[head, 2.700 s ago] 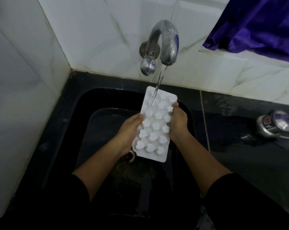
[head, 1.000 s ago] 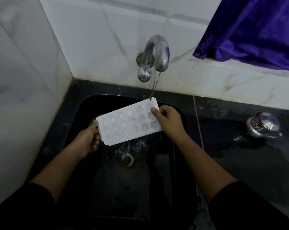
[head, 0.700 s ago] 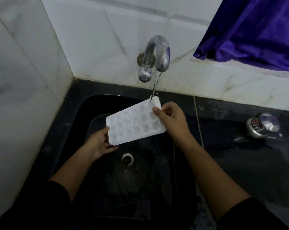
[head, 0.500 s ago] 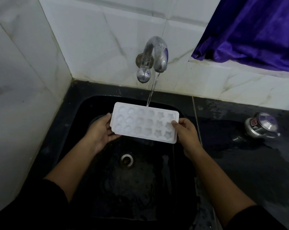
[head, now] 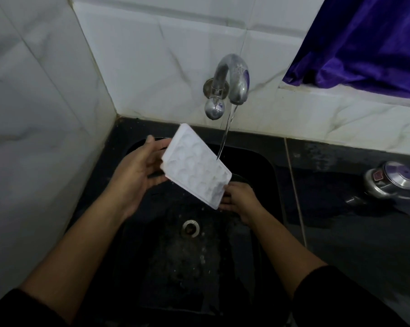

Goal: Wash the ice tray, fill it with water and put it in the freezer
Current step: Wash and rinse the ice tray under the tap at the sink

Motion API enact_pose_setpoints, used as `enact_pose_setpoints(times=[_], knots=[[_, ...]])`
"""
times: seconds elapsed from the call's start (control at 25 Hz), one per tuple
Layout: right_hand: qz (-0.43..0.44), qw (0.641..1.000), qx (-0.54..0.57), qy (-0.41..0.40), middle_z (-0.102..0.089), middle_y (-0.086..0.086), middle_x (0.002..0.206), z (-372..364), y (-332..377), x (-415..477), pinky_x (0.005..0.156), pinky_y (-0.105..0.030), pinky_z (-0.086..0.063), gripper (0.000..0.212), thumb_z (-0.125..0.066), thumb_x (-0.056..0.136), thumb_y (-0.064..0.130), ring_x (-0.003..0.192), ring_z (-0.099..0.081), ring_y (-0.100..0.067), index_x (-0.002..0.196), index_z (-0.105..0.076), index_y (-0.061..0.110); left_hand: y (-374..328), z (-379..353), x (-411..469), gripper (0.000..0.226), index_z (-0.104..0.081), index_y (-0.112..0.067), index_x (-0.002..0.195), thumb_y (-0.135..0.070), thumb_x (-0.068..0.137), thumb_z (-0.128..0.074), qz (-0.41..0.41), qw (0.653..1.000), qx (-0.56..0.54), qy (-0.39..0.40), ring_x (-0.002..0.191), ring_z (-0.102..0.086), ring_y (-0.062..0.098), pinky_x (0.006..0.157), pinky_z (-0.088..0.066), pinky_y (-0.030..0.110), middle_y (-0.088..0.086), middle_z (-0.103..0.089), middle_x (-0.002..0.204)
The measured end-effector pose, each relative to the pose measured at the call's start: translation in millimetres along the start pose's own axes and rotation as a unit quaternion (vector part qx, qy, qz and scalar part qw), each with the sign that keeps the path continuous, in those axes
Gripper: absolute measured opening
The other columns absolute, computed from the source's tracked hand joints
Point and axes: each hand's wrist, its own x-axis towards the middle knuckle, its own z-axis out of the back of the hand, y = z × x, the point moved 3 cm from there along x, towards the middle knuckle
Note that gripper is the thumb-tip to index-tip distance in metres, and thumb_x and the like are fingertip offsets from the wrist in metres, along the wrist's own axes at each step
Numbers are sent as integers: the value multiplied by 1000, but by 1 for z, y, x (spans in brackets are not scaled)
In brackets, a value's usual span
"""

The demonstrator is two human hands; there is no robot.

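A white ice tray (head: 195, 165) with shaped cells hangs tilted over the black sink (head: 265, 166), its far end raised to the left and its near end low on the right. My left hand (head: 138, 171) supports the tray's left long edge from behind with fingers spread. My right hand (head: 238, 199) grips the low near end from underneath. A thin stream of water runs from the chrome tap (head: 232, 83) and strikes the tray's right edge.
The drain (head: 191, 228) lies in the sink floor below the tray. White marble tiles wall in the left and back. A wet dark counter on the right carries a steel pressure-cooker lid (head: 390, 181). A purple curtain (head: 364, 41) hangs at the upper right.
The tray was held level across the sink under the stream half a second ago. It has now swung diagonal and tipped, my left hand rising and my right hand dropping beneath the low end.
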Motion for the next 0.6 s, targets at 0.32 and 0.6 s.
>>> enact_pose_setpoints(times=[0.32,0.6], knots=[[95,991,-73,51,-77,-17,106,-16,50,-31,57,-26,-58,25,-48,107,9,79,-76,-22,117,-71,3,57,67,-1,48,-68,-38,133,-60,109,-33,64,987,-94,-113,117,-70,17,86,-55,39,-7,-76,126],[172,980,-104,3,-80,-8,94,31,94,-75,66,-33,-62,25,-51,106,15,81,-77,-24,109,-76,12,122,4,28,41,-69,-31,122,-56,109,-39,190,961,-189,-64,117,-68,26,88,-56,47,5,-74,126]])
